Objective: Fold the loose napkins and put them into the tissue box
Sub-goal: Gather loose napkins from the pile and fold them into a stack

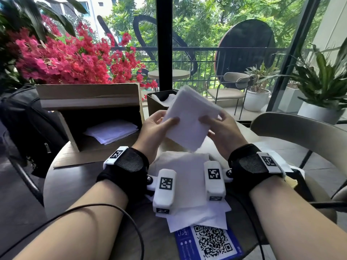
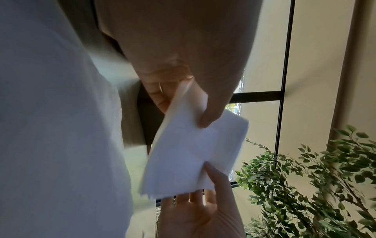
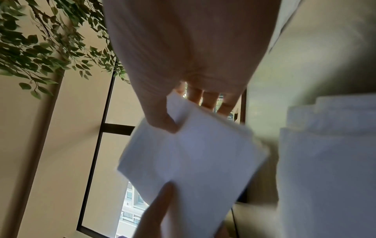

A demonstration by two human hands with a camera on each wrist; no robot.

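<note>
I hold a folded white napkin (image 1: 189,117) up above the table, tilted, with both hands. My left hand (image 1: 157,126) pinches its left edge, thumb on the near face. My right hand (image 1: 221,126) pinches its right edge the same way. In the left wrist view the left thumb (image 2: 211,112) presses the napkin (image 2: 193,153), and the right hand (image 2: 199,214) holds it from below. In the right wrist view the right thumb (image 3: 160,119) pinches the napkin (image 3: 193,161). The dark tissue box (image 1: 153,105) stands just behind, with white napkins sticking out. Loose napkins (image 1: 187,166) lie under my wrists.
A cardboard box (image 1: 90,98) lies on its side at the left with several napkins (image 1: 110,130) inside. A blue QR card (image 1: 210,243) lies at the round table's near edge. A black bag (image 1: 28,119) sits at the far left, a chair back (image 1: 300,128) at the right.
</note>
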